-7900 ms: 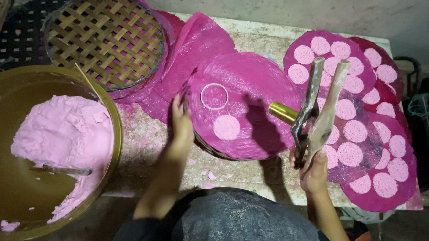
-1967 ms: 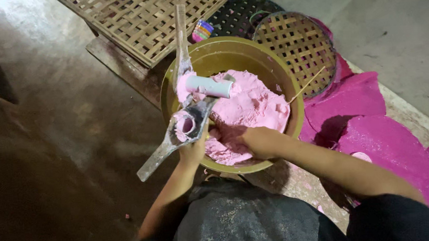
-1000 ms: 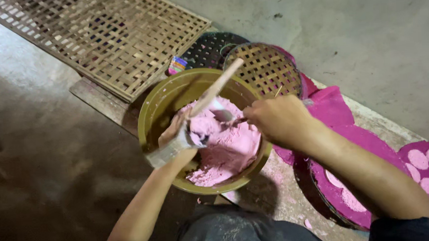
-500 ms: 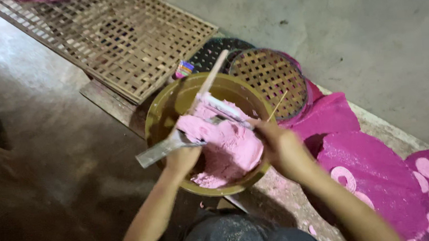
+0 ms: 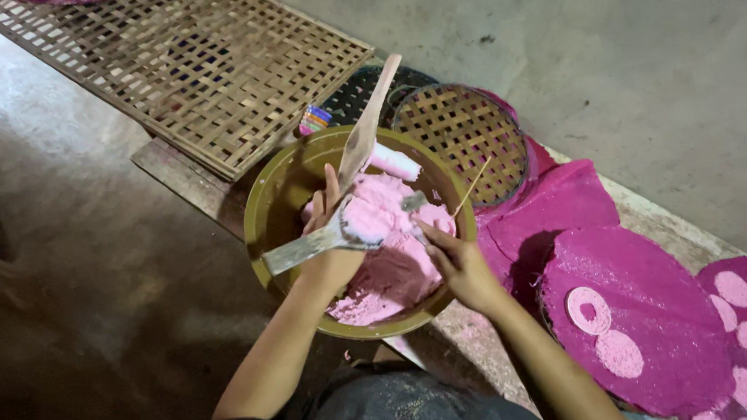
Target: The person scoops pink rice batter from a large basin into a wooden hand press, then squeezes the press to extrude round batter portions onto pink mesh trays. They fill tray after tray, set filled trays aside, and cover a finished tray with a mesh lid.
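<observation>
My left hand (image 5: pixel 328 229) grips a hinged press tool (image 5: pixel 340 229) over an olive-yellow bowl (image 5: pixel 265 228). The tool's wooden arm (image 5: pixel 370 121) points up and away, and its metal arm (image 5: pixel 295 252) sticks out to the left. Pink dough fills the tool's cup. A big mound of pink dough (image 5: pixel 393 260) lies in the bowl. My right hand (image 5: pixel 455 261) rests on the near right side of the bowl, fingers spread, fingertips touching the dough just below the tool's head. A white cylinder (image 5: pixel 394 162) lies at the bowl's far side.
A large woven bamboo mat (image 5: pixel 196 66) lies at the far left, a round woven sieve (image 5: pixel 463 133) and a dark plastic basket (image 5: pixel 365 89) sit behind the bowl. To the right, a magenta cloth-covered round tray (image 5: pixel 650 289) carries pale pink discs (image 5: pixel 620 355). Concrete floor lies all around.
My right hand has dropped from the tool's head to the dough beside it. The tool's wooden arm now tilts further up and to the right.
</observation>
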`<state>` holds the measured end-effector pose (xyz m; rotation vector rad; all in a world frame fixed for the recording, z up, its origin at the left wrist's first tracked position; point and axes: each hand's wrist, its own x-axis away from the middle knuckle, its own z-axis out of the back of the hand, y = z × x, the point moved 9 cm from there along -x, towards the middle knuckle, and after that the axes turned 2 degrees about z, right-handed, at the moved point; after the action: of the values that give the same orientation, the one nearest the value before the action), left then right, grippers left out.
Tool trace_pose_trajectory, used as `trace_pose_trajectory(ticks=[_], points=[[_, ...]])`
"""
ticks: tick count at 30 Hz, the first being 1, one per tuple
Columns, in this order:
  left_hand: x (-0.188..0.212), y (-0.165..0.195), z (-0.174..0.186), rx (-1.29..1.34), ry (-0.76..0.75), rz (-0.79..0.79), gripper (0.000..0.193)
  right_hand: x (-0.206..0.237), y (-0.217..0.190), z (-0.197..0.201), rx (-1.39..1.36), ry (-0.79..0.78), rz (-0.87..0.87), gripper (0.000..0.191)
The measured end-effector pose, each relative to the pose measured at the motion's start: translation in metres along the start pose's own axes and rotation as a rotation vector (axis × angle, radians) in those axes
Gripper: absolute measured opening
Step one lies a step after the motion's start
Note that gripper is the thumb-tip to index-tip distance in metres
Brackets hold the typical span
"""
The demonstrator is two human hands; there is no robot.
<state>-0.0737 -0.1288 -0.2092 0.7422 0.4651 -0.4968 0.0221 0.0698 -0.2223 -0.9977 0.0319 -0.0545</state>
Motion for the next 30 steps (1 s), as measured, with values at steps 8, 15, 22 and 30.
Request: trace_pose_trajectory(ticks=[8,15,22,30], points=[[-0.004,-0.002,0.021,-0.178,0.165,-0.150,0.069,0.018,-0.036,-0.007,0.259,-0.185,0.196,0.052],[0.015,-0.005,-0.023,-0.200,-0.469,0.046,0.072,-0.031,-0.066,0.021,0.537,-0.747,0.165,0.026],[0.040,0.018,-0.024,0.208,-0.295,-0.120,0.065,0.014,-0.104,-0.053,1.318,-0.332,0.607,0.016],[0.028,-0.017,0.010,0.240,-0.355,0.135,0.047,0.021,-0.165,0.055,1.179,-0.240,0.354,0.014]])
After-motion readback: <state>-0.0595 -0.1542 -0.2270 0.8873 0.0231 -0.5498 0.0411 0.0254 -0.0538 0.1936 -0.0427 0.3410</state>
